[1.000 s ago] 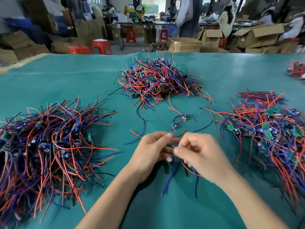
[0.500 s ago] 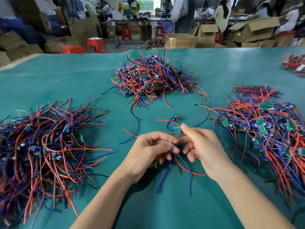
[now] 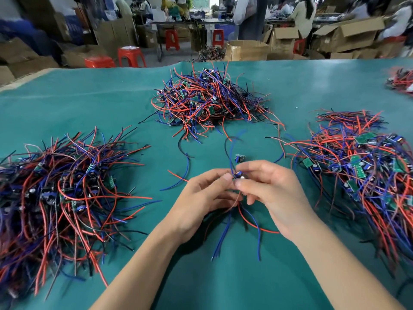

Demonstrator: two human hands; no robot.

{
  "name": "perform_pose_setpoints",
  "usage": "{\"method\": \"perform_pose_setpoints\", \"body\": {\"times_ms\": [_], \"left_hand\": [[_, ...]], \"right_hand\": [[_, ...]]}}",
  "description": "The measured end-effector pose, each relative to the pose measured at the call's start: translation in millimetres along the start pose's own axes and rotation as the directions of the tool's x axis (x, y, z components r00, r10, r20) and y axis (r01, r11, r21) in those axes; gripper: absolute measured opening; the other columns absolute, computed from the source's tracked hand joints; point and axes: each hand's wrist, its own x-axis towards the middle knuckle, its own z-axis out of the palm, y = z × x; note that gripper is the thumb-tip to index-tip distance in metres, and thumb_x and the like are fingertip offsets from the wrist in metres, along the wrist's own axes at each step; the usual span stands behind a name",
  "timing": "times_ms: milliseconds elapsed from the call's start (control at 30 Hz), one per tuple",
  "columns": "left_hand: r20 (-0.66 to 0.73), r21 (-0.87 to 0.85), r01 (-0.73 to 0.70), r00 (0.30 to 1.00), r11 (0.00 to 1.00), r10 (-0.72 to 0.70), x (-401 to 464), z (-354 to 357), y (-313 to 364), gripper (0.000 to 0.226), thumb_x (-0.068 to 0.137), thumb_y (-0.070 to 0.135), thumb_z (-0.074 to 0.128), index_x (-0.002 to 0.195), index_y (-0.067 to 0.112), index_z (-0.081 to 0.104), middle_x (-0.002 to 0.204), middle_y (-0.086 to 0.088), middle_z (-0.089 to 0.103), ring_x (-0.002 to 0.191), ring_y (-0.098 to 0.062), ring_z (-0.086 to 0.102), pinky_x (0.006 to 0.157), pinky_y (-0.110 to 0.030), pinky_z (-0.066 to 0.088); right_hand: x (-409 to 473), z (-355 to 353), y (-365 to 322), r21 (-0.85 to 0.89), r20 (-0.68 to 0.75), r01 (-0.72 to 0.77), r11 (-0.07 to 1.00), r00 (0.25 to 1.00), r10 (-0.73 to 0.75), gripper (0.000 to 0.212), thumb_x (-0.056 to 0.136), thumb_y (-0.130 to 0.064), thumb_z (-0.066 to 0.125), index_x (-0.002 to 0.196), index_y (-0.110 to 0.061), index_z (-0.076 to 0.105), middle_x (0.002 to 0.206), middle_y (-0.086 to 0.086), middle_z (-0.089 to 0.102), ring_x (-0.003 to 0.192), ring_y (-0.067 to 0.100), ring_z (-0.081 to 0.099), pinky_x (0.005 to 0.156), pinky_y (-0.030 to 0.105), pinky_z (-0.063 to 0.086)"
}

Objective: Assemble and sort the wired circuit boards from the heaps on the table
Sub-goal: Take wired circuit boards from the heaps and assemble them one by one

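A small wired circuit board is pinched between the fingertips of the left hand and the right hand, held just above the surface. Both hands are curled onto it; which wires are gripped cannot be told. Its blue and red leads hang down below the hands and trail onto the surface. A second small board is seen just beyond the held board, seemingly joined to it by blue wire, though the link is not clear.

Relative to the held board: a large heap of dark, red and blue wired boards lies well to the left; a middle heap lies beyond it; a third heap with many green boards showing lies to the right. A further small heap is cut off at the far right edge. A few loose wires lie between the held board and the middle heap.

Progress is judged as mid-task: one unit is in hand, not yet placed, and much stock is left in the middle heap. Which heaps are finished and which are source cannot be told.
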Motion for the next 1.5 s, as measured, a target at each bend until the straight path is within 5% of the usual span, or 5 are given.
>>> {"method": "perform_pose_setpoints", "body": {"times_ms": [333, 800, 967, 1100, 1500], "left_hand": [[-0.129, -0.131, 0.031, 0.990, 0.991, -0.048, 3.2, -1.0, -1.4, 0.012, 0.090, 0.019, 0.067, 0.086, 0.008, 0.068, 0.089, -0.015, 0.062, 0.088, -0.025, 0.060, 0.081, -0.029, 0.056], [-0.143, -0.260, -0.014, 0.989, 0.966, -0.024, 4.9, -4.0, 2.2, 0.026, 0.089, 0.020, 0.060, 0.104, -0.001, 0.064, 0.069, 0.003, 0.066, 0.066, -0.012, 0.067, 0.068, -0.023, 0.057], [-0.126, -0.191, 0.003, 0.992, 0.982, -0.028, 2.7, -3.5, 3.1, 0.019, 0.084, 0.017, 0.067, 0.096, 0.002, 0.066, 0.087, -0.010, 0.070, 0.078, -0.019, 0.070, 0.069, -0.024, 0.057], [-0.119, -0.210, 0.009, 0.992, 0.978, -0.034, 1.0, -3.6, 3.2, 0.016, 0.079, 0.006, 0.069, 0.095, 0.006, 0.072, 0.089, -0.013, 0.072, 0.081, -0.020, 0.073, 0.068, -0.023, 0.058], [0.051, -0.308, 0.141, 0.990, 0.941, -0.132, -2.1, 1.0, 9.6, 0.023, 0.092, 0.023, 0.059, 0.108, 0.012, 0.071, 0.091, -0.012, 0.074, 0.076, -0.017, 0.073, 0.066, -0.026, 0.059]], "right_hand": [[-6.4, 14.6, 6.1, -0.418, -0.024, 0.187, 0.889, 0.976, -0.216, 0.032, 0.067, -0.036, 0.079, 0.098, -0.040, 0.074, 0.089, -0.019, 0.075, 0.066, 0.006, 0.066, 0.066, 0.018, 0.051], [-2.1, 2.0, 1.6, -0.633, -0.048, 0.274, 0.724, 0.919, -0.390, 0.023, 0.069, -0.049, 0.084, 0.076, -0.032, 0.070, 0.064, -0.004, 0.056, 0.055, 0.008, 0.049, 0.054, 0.014, 0.036], [-3.0, 4.4, 0.6, -0.492, -0.094, 0.212, 0.844, 0.951, -0.294, 0.016, 0.072, -0.044, 0.077, 0.085, -0.035, 0.072, 0.064, -0.013, 0.065, 0.053, 0.004, 0.055, 0.054, 0.022, 0.048], [-3.7, 3.7, -2.6, -0.111, -0.144, 0.119, 0.987, 0.980, -0.135, 0.015, 0.084, -0.005, 0.079, 0.079, -0.019, 0.076, 0.072, 0.005, 0.074, 0.063, 0.015, 0.068, 0.053, 0.023, 0.053], [-2.2, 5.2, -12.0, 0.418, -0.141, -0.018, 0.908, 0.986, 0.085, 0.020, 0.086, 0.011, 0.062, 0.084, -0.008, 0.066, 0.082, 0.011, 0.070, 0.070, 0.019, 0.068, 0.064, 0.025, 0.058]]}}
